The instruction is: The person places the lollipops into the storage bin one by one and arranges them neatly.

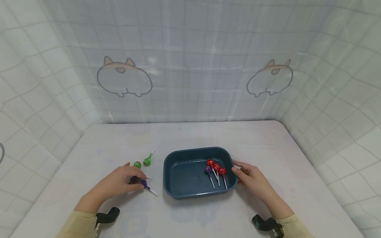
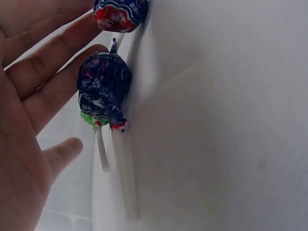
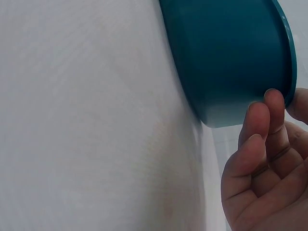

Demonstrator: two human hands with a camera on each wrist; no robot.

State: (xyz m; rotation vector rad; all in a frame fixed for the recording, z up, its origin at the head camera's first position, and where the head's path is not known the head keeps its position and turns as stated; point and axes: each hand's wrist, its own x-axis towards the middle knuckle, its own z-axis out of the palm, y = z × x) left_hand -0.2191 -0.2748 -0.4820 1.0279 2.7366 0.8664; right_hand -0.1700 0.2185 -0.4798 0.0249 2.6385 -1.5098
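Note:
My left hand (image 1: 120,180) is over a purple-wrapped lollipop (image 1: 144,183) on the table, its fingers spread around it. In the left wrist view, the thumb stands apart from a dark-blue-wrapped lollipop (image 2: 103,86) close to the fingers; another lollipop (image 2: 120,14) shows above it. Part of the candy under the hand is hidden in the head view. My right hand (image 1: 253,180) grips the right end of a dark teal plastic tray (image 1: 184,177), thumb at the rim and fingers against the outer wall. Several red lollipops (image 1: 222,172) and a purple one (image 1: 208,169) lie at the tray's right side.
Beyond my left hand lie a green lollipop (image 1: 147,161) with its stick pointing away and another green-wrapped one (image 1: 137,164). The white table (image 1: 190,135) is bounded by a tile-patterned curtain (image 1: 196,82) at the back and sides.

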